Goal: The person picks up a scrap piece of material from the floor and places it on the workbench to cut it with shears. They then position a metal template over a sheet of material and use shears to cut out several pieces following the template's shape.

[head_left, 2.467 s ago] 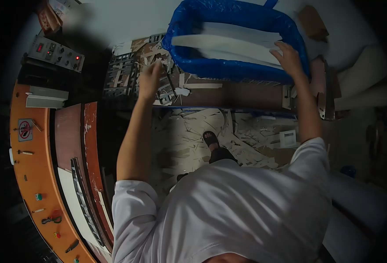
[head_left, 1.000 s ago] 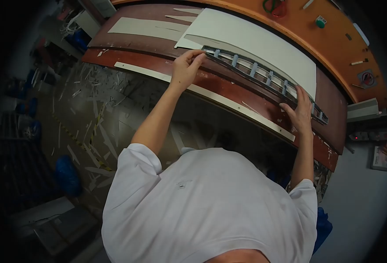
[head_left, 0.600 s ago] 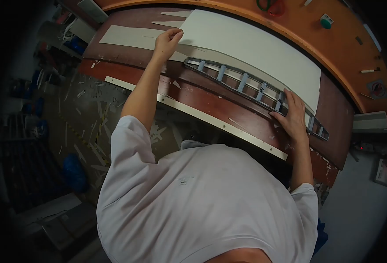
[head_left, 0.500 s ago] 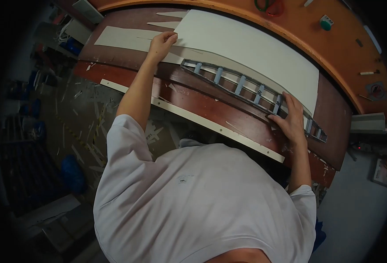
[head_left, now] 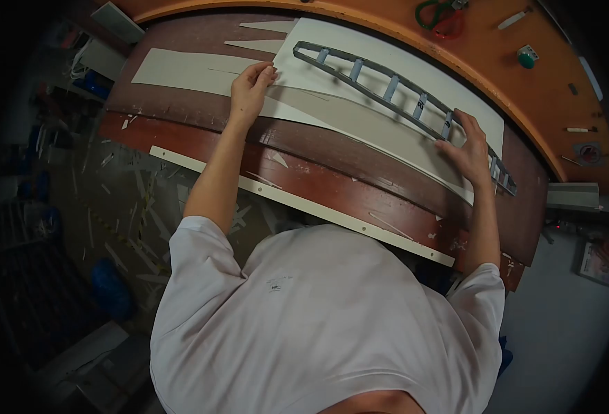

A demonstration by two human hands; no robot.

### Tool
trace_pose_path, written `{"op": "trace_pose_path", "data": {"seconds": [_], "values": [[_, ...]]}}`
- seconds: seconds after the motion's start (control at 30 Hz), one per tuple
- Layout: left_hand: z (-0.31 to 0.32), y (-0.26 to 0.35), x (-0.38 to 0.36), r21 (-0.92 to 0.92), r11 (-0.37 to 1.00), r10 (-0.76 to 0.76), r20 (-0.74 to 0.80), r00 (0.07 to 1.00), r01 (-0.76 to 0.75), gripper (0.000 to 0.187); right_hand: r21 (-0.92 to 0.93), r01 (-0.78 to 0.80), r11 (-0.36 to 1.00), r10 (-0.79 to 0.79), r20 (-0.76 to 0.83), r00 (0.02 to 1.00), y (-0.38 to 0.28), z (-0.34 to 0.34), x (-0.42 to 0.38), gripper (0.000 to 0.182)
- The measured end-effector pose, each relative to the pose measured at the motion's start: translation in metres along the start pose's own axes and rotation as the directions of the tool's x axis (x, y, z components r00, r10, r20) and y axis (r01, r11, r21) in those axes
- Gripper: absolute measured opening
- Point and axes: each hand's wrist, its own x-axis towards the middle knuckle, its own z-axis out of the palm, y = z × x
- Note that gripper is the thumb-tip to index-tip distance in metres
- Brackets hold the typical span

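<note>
My right hand (head_left: 471, 148) grips a long, narrow metal cutting die (head_left: 391, 88) near its right end, thumb on the near side and fingers over the far rim. The die has curved dark rails and several blue-grey crossbars. It is over a white sheet (head_left: 380, 58); whether it touches the sheet is hard to tell. My left hand (head_left: 250, 93) is closed, thumb and fingers pinched at the left edge of the white sheet. Beneath that hand and along the near side lies a beige sheet (head_left: 359, 121) with a curved edge.
Pointed beige offcuts (head_left: 259, 45) lie on the brown board (head_left: 180, 38). A pale rail (head_left: 311, 205) runs along the front edge. Green-and-red handled scissors (head_left: 439, 17), a green button (head_left: 526, 58) and a white-handled tool (head_left: 513, 18) are on the orange surface behind. Scraps litter the floor.
The die has moved away from me, from the beige sheet's near edge onto the white sheet area, with my right hand still on it. My left hand stays pinched at the sheet's edge.
</note>
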Motion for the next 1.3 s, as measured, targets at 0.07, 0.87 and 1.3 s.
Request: {"op": "trace_pose_path", "data": {"seconds": [0.07,0.87,1.3], "values": [[0.000,-0.002,0.001,-0.051,0.999,-0.004,-0.013,1.000,0.004,0.030,0.017,-0.005,1.000,0.004,0.013,1.000,-0.002,0.008,0.008,0.081],[0.015,0.018,0.022,0.654,0.693,0.211,0.220,0.952,-0.304,0.075,-0.156,-0.214,0.964,0.192,-0.147,0.970,0.071,-0.020,-0.054,0.089],[0.034,0.021,0.027,0.803,0.505,0.262,0.206,0.943,-0.316,0.073,0.202,-0.532,0.822,0.569,-0.299,0.766,0.155,-0.025,-0.118,0.063]]}}
